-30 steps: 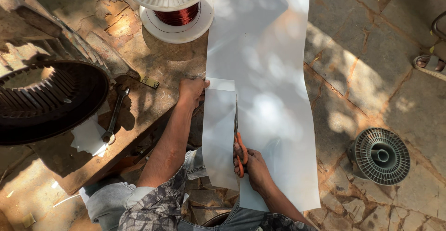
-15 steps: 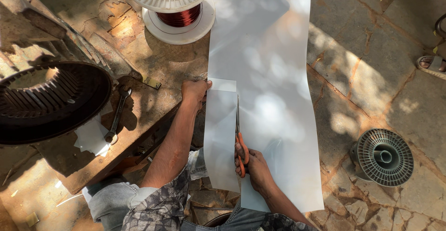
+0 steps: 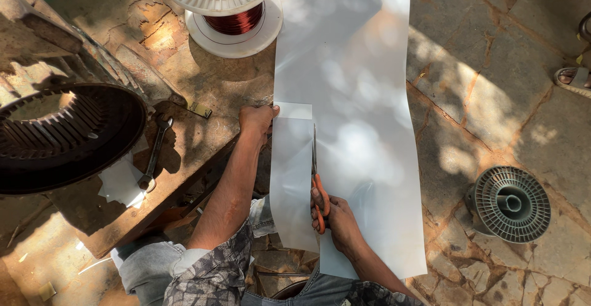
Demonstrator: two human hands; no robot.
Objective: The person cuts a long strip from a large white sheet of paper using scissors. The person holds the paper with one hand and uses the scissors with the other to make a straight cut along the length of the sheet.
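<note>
White sheet — orange-handled scissors mid-cut

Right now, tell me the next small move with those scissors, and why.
Probably one more snip forward. The right hand has the orange-handled scissors partway up the white sheet, and the left hand pins the cut strip near its far end, where it seems not yet free.

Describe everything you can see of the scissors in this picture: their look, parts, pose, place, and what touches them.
The scissors have orange loop handles and slim grey blades that look like metal. They lie along the length of the long white sheet, blades pointing away from the person, partway into a cut that parts a narrow strip from the sheet's left side. The right hand grips the handles with fingers through the loops. The blades look nearly closed. The left hand holds the strip's far end, clear of the scissors.
</note>
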